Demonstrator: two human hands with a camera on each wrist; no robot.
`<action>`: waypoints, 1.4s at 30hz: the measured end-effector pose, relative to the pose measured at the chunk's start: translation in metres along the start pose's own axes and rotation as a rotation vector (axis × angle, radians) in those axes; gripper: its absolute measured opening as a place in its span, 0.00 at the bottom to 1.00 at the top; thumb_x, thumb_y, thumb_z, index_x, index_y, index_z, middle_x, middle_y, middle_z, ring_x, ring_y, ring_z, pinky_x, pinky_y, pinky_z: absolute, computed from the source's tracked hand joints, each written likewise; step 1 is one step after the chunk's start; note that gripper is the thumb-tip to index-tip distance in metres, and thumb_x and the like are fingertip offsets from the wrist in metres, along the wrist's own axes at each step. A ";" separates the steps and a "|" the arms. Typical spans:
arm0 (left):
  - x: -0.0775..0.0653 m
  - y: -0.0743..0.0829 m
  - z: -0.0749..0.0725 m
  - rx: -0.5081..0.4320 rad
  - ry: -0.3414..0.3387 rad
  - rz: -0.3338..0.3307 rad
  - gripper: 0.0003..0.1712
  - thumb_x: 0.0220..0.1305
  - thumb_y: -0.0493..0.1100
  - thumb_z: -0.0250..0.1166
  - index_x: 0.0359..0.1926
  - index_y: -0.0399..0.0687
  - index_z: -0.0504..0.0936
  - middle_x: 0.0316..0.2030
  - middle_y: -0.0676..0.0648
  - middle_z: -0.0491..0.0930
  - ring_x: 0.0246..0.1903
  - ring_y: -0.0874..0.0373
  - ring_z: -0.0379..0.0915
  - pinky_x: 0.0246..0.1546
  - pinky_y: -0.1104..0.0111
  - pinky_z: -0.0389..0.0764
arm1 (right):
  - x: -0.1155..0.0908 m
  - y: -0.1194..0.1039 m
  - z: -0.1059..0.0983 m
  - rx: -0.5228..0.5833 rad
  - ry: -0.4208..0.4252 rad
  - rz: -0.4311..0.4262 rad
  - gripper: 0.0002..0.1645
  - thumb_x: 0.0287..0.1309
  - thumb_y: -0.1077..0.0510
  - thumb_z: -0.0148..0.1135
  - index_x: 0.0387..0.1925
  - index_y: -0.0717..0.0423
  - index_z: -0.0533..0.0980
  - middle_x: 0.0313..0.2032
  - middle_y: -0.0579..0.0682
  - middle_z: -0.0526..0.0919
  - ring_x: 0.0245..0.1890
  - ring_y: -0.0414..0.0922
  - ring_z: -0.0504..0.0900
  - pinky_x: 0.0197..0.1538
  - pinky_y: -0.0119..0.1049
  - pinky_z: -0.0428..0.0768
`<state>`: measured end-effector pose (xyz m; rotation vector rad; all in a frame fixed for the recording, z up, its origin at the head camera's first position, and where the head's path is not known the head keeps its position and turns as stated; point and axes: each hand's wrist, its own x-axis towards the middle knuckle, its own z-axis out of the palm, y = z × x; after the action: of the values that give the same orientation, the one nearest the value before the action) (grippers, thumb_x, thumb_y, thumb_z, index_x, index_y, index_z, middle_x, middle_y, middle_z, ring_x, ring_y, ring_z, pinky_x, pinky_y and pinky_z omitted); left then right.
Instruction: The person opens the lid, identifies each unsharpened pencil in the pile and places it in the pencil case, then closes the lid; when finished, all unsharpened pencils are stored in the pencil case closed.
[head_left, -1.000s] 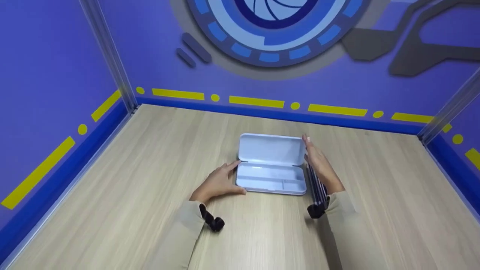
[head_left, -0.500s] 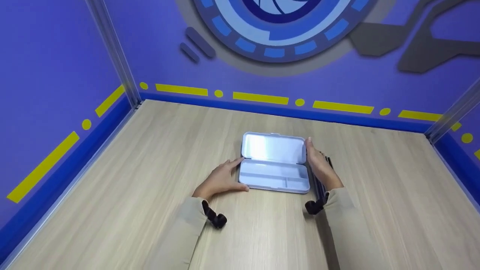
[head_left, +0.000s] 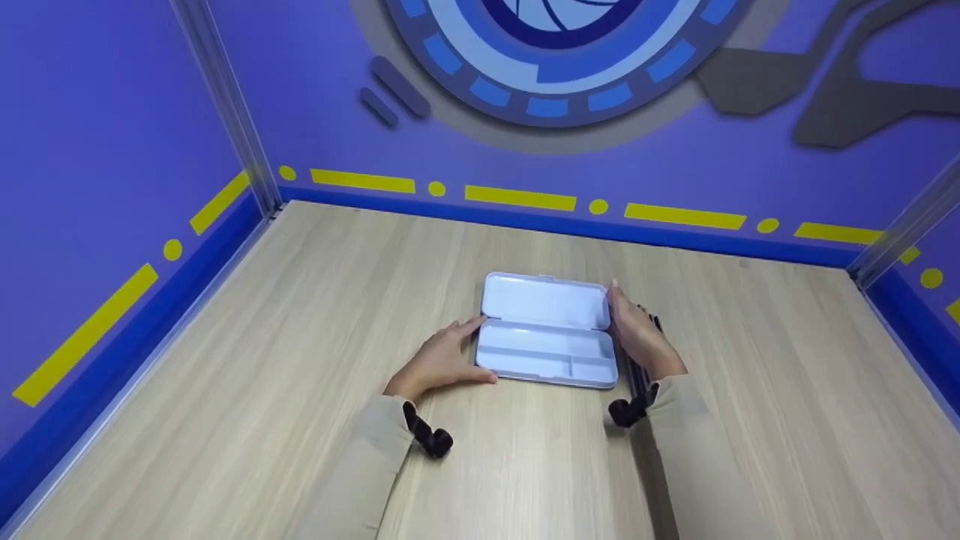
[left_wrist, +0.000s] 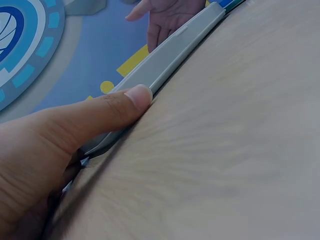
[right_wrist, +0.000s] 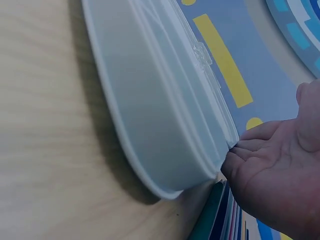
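Note:
A pale bluish-white pencil case (head_left: 525, 365) lies open on the table, its lid (head_left: 546, 301) tilted back on the far side. Divided compartments in its base hold nothing. My left hand (head_left: 437, 361) grips the left end, thumb at the front edge and a finger near the hinge; in the left wrist view the thumb (left_wrist: 112, 110) presses the case's edge. At the right end, my right hand (head_left: 639, 337) touches the lid's right side with extended fingers. The right wrist view has those fingers (right_wrist: 250, 146) against the lid's corner.
Several thin dark sticks (head_left: 655, 322), perhaps pencils, lie right of the case, partly hidden under my right hand and wrist. Wood-patterned table (head_left: 360, 285) surrounds the case. Blue panels (head_left: 480, 150) with yellow marks close off the back and sides.
The lid has tilted farther back, and its clasp now shows at the far edge. My right hand has come slightly down with it. My left hand keeps its hold; the head view shifted slightly.

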<state>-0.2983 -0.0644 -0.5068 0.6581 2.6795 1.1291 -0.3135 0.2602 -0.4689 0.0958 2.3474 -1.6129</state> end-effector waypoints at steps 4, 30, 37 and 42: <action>0.001 0.000 0.000 -0.002 0.008 -0.005 0.61 0.38 0.61 0.79 0.73 0.54 0.60 0.70 0.38 0.61 0.71 0.35 0.50 0.69 0.45 0.58 | 0.000 -0.002 0.000 0.014 0.016 -0.001 0.47 0.69 0.31 0.17 0.73 0.58 0.28 0.75 0.52 0.25 0.74 0.48 0.24 0.76 0.44 0.31; -0.002 -0.001 0.000 -0.030 0.000 -0.010 0.61 0.38 0.62 0.78 0.73 0.57 0.59 0.71 0.41 0.60 0.72 0.38 0.49 0.69 0.47 0.57 | -0.040 -0.017 -0.022 -0.405 0.043 -0.188 0.43 0.70 0.42 0.48 0.72 0.67 0.52 0.70 0.68 0.57 0.70 0.64 0.58 0.69 0.58 0.61; -0.002 0.000 0.001 -0.028 0.006 0.004 0.61 0.38 0.62 0.78 0.73 0.58 0.59 0.71 0.44 0.61 0.72 0.38 0.49 0.70 0.47 0.57 | -0.056 -0.011 -0.031 -0.603 0.050 -0.292 0.37 0.68 0.49 0.54 0.69 0.68 0.59 0.68 0.67 0.63 0.69 0.64 0.59 0.69 0.59 0.59; -0.001 0.000 0.001 -0.023 0.001 0.001 0.60 0.38 0.63 0.78 0.73 0.60 0.59 0.71 0.41 0.61 0.71 0.37 0.49 0.69 0.46 0.57 | -0.067 -0.002 -0.041 -0.671 0.048 -0.305 0.35 0.67 0.50 0.55 0.68 0.66 0.61 0.67 0.68 0.65 0.68 0.65 0.60 0.68 0.60 0.61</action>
<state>-0.2973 -0.0645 -0.5078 0.6557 2.6630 1.1595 -0.2585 0.3043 -0.4348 -0.3821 2.9105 -0.8429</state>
